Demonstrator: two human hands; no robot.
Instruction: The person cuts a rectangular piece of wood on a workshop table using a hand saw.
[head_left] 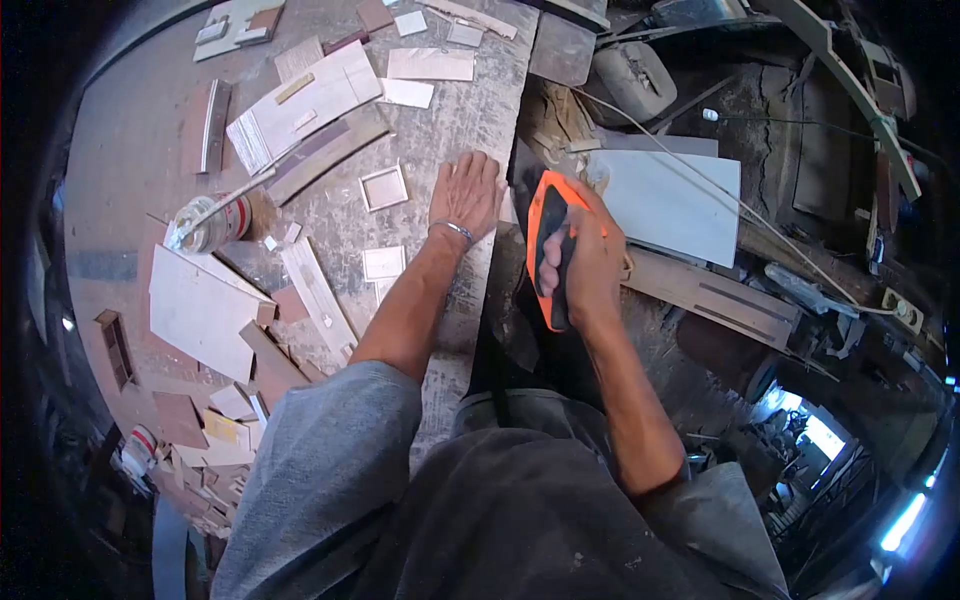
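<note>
My left hand (pixel 467 192) lies flat, palm down, at the right edge of the worn wooden workbench (pixel 440 345), with a bracelet at its wrist. A small pale wood piece (pixel 507 203) sticks out past the bench edge beside its fingers. Just off that edge, my right hand (pixel 590 255) is wrapped round the orange and black handle of a saw (pixel 543 215); its blade is hard to make out. Left of my left hand sits a small square wooden frame (pixel 383 187), with another small square piece (pixel 384 263) below it.
Wood strips and a white board (pixel 200 310) lie across the bench's left side. A glue jar (pixel 225 220) has a stick across it. Beyond the right edge are a pale panel (pixel 670 200), a slotted board (pixel 710 300) and a dusty container (pixel 635 82).
</note>
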